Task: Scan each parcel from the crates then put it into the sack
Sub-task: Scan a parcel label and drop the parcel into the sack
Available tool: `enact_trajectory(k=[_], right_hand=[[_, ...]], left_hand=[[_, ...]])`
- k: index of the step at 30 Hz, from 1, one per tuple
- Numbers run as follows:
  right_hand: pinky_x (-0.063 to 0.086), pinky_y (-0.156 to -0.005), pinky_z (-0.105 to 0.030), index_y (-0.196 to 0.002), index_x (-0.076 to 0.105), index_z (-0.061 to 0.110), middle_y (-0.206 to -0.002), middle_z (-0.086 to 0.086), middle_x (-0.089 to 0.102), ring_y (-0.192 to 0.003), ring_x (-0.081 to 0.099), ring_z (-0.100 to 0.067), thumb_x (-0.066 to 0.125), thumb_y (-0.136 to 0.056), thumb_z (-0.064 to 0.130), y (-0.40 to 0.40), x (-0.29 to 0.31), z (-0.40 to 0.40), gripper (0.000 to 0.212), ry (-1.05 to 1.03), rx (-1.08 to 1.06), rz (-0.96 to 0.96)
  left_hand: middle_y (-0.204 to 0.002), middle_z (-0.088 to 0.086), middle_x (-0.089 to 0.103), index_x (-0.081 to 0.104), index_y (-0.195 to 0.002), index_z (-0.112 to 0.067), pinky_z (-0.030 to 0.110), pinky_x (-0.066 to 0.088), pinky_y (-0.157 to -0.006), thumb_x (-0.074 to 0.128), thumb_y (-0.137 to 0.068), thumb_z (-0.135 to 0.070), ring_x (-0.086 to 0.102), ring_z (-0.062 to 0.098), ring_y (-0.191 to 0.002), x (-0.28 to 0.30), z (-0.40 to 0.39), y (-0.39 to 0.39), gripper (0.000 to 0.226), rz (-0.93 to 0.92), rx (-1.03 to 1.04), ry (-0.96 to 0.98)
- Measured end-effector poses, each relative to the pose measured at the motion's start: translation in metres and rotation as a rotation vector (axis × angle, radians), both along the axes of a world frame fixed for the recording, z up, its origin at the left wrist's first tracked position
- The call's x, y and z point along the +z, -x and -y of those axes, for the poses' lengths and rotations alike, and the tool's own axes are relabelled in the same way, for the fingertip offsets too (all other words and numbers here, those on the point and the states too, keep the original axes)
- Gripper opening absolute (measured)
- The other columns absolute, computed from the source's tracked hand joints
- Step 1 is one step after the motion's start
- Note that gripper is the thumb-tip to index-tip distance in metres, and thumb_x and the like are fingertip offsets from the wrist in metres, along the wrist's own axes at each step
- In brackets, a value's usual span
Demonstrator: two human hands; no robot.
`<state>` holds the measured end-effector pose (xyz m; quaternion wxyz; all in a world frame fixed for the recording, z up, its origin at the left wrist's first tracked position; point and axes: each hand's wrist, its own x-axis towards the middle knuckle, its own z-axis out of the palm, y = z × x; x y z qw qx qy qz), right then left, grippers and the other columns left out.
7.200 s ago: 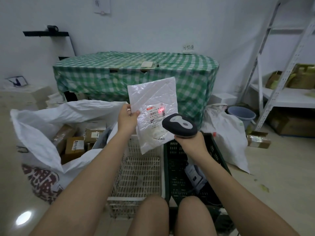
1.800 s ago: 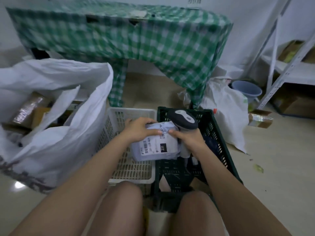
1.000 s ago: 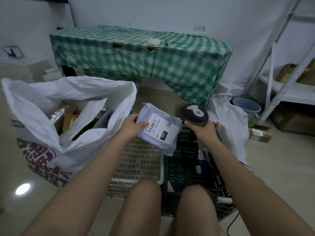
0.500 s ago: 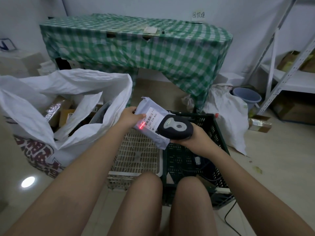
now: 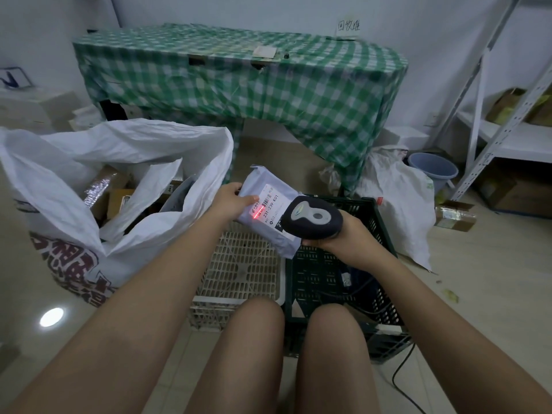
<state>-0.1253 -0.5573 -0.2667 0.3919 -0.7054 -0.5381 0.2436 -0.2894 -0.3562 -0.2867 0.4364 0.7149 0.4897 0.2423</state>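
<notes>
Scarcely shifted, left hand (image 5: 231,200) pinches parcel (image 5: 270,216); right hand (image 5: 343,237) grips scanner (image 5: 312,216), hiding label.

Parcel (image 5: 263,201) held up above the two crates, left hand (image 5: 231,200) gripping its left edge, right hand (image 5: 340,239) at its right end with the scanner (image 5: 313,218) lying over the parcel's lower right corner. Slatted crate (image 5: 242,273) on the floor at left, touching the mesh crate (image 5: 334,282) at right. Sack (image 5: 119,186) stands open just left of the slatted crate, boxes inside. Draped table (image 5: 239,85) behind all. Shelving (image 5: 507,124) far right, bucket (image 5: 433,171) before it.
</notes>
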Motion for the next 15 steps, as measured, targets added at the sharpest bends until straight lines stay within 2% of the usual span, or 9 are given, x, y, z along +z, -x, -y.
enact_trajectory(k=[3,6,8,11,13,15], right_hand=[[0.050,-0.089,-0.028,-0.118,0.060,0.025,-0.114,0.009,0.065,-0.105,0.061,-0.008,0.086,-0.070,0.022,0.003,0.005,0.002,0.055,-0.038,-0.033,-0.072],[0.052,-0.084,-0.022,-0.113,0.061,0.028,-0.108,0.013,0.066,-0.101,0.062,-0.002,0.085,-0.071,0.019,0.008,0.012,0.002,0.049,-0.130,-0.087,-0.196],[0.051,-0.074,-0.013,-0.111,0.063,0.025,-0.103,0.014,0.066,-0.093,0.062,0.007,0.084,-0.072,0.014,0.013,0.018,-0.002,0.046,-0.205,-0.128,-0.263],[0.047,-0.066,-0.004,-0.114,0.062,0.019,-0.099,0.017,0.064,-0.084,0.058,0.015,0.081,-0.073,0.008,0.025,0.031,-0.016,0.046,-0.304,-0.163,-0.307],[0.046,-0.064,-0.002,-0.118,0.061,0.017,-0.100,0.016,0.062,-0.086,0.057,0.010,0.080,-0.075,0.006,0.035,0.041,-0.028,0.048,-0.335,-0.144,-0.317],[0.046,-0.064,-0.002,-0.123,0.060,0.012,-0.105,0.009,0.061,-0.092,0.058,-0.003,0.079,-0.076,0.006,0.047,0.049,-0.045,0.051,-0.341,-0.114,-0.326]], left_hand=[[-0.111,0.003,0.062,0.057,-0.121,-0.010,0.021,0.046,-0.061,0.066,-0.090,-0.026,0.060,0.019,-0.093,0.008,0.006,0.005,0.037,0.032,0.017,-0.024],[-0.112,0.005,0.067,0.062,-0.114,-0.009,0.038,0.056,-0.079,0.069,-0.087,-0.026,0.065,0.024,-0.097,0.020,0.009,0.018,0.033,0.138,0.047,-0.053],[-0.110,0.009,0.069,0.064,-0.112,-0.007,0.044,0.054,-0.087,0.070,-0.086,-0.023,0.065,0.027,-0.098,0.033,0.012,0.030,0.031,0.256,0.087,-0.084],[-0.111,0.006,0.068,0.063,-0.118,-0.006,0.035,0.053,-0.083,0.071,-0.086,-0.021,0.065,0.022,-0.100,0.060,0.013,0.058,0.037,0.405,0.196,-0.164],[-0.114,0.004,0.067,0.061,-0.121,-0.008,0.034,0.053,-0.084,0.071,-0.085,-0.023,0.064,0.020,-0.101,0.078,0.009,0.082,0.040,0.476,0.279,-0.242],[-0.114,0.000,0.064,0.058,-0.123,-0.011,0.034,0.051,-0.083,0.070,-0.086,-0.024,0.061,0.019,-0.100,0.093,0.001,0.108,0.041,0.477,0.386,-0.338]])
